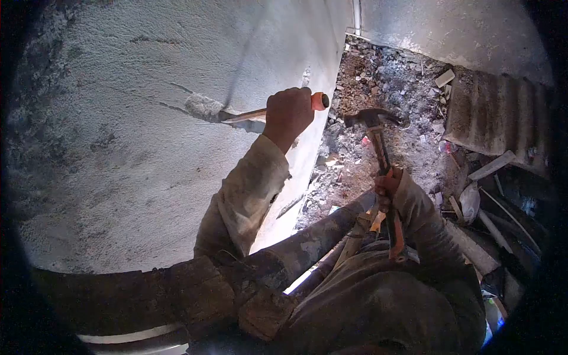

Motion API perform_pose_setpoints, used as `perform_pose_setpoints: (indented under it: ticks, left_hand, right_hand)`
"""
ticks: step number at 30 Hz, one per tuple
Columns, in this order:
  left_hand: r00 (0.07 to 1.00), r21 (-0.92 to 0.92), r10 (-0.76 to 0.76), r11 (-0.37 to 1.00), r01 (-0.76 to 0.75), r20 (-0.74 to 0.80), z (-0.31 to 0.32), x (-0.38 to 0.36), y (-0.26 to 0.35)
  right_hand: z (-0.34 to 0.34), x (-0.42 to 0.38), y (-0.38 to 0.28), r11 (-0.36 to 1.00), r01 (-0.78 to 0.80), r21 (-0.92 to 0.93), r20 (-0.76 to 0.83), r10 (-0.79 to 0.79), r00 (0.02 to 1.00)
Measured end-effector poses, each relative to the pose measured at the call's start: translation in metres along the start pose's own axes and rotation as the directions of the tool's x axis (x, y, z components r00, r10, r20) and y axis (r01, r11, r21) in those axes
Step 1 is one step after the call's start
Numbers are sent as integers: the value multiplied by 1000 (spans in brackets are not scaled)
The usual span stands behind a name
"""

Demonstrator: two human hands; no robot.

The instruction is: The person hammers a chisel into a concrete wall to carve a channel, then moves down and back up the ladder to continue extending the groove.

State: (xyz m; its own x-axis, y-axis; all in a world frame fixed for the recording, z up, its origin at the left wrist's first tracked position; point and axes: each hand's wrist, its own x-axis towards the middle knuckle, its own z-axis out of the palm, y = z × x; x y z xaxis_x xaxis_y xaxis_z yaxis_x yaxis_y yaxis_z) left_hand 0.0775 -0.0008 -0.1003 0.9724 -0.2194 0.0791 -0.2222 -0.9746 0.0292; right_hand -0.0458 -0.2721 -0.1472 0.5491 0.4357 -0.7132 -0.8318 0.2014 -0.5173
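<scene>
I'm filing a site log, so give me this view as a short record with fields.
Left hand: the left hand grips a chisel with a grey metal blade and orange, black-ended handle
Blade tip: at a pale, rough chipped patch in the grey plastered wall
Right hand: the right hand holds a claw hammer with a dark metal head and black-and-orange handle
Hammer head: apart from the chisel
Ground: grey-brown broken rubble
Picture's right: a brownish corrugated sheet; material unclear

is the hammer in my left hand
No, the right hand holds the hammer, while the left hand is closed around a chisel.
</scene>
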Motion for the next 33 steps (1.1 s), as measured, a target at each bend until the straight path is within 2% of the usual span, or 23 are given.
perform_pose_setpoints:
  ticks: [2,3,5,8,12,13,14,15,16,18,19,20,22,23,24,26,27,28,30,31,32,33]
  left_hand:
    - [999,-43,-42,998,42,3,4,0,-5]
    - [999,-43,-43,998,43,1,6,-1,-6]
    - [997,-29,-58,998,60,59,8,-1,-5]
    - [998,46,-58,997,57,23,11,4,-3]
    - [995,53,-95,994,93,31,15,12,-4]
    - [994,64,-99,993,97,39,16,15,-4]
    - [994,75,-103,992,99,48,17,15,-4]
    - [994,74,-103,992,100,47,17,15,-4]
    - [992,55,-111,993,109,54,18,15,-3]
    - [993,35,-105,994,103,57,18,19,-1]
    - [987,40,-125,992,121,98,19,20,-1]
    - [979,48,-148,989,142,142,20,18,-3]
    - [985,59,-138,989,133,105,23,17,-3]
    - [989,65,-130,990,126,64,24,17,-4]
    - [988,63,-139,989,135,64,24,16,-6]
    - [991,45,-114,993,111,69,24,18,-6]
    - [993,42,-106,994,103,60,22,22,-7]
    - [992,39,-101,994,98,81,24,19,-9]
    - [990,43,-89,996,84,113,26,17,-7]
    - [990,51,-112,993,108,90,24,16,-4]
    - [989,57,-140,989,137,57,22,16,-6]
    - [987,55,-148,988,145,56,22,14,-8]
  right_hand:
    - [-4,2,1,992,-34,120,111,20,994]
    - [-1,-2,-2,992,-32,118,112,19,994]
    - [16,-17,-18,997,72,17,-21,-72,997]
    - [-12,2,-9,995,40,-90,-17,-42,999]
    - [-11,6,-40,990,141,15,-66,-139,988]
    - [-20,16,-42,944,183,274,61,-207,977]
    - [-26,27,-42,836,175,520,164,-299,940]
    - [-25,40,-41,805,134,578,118,-245,962]
    - [17,27,-55,903,307,300,-155,-271,950]
    - [38,29,-42,958,166,236,4,-172,985]
    - [53,13,-56,988,152,-38,101,-147,984]
    - [51,10,-59,988,150,-34,100,-146,984]
    - [37,11,-67,956,280,-82,-62,-286,956]
    - [25,23,-69,945,327,31,-25,-326,945]
    - [22,22,-63,946,322,25,-20,-322,947]
    - [36,3,-59,859,512,11,83,-511,856]
    - [49,1,-63,950,312,-10,78,-310,948]
    - [58,-2,-64,996,86,-25,65,-85,994]
    - [18,22,-51,939,101,-329,-21,-114,993]
    - [25,18,-54,941,98,-324,-18,-110,994]
    - [37,9,-65,955,289,-59,-56,-293,955]
    - [49,4,-71,864,463,197,-143,-442,886]
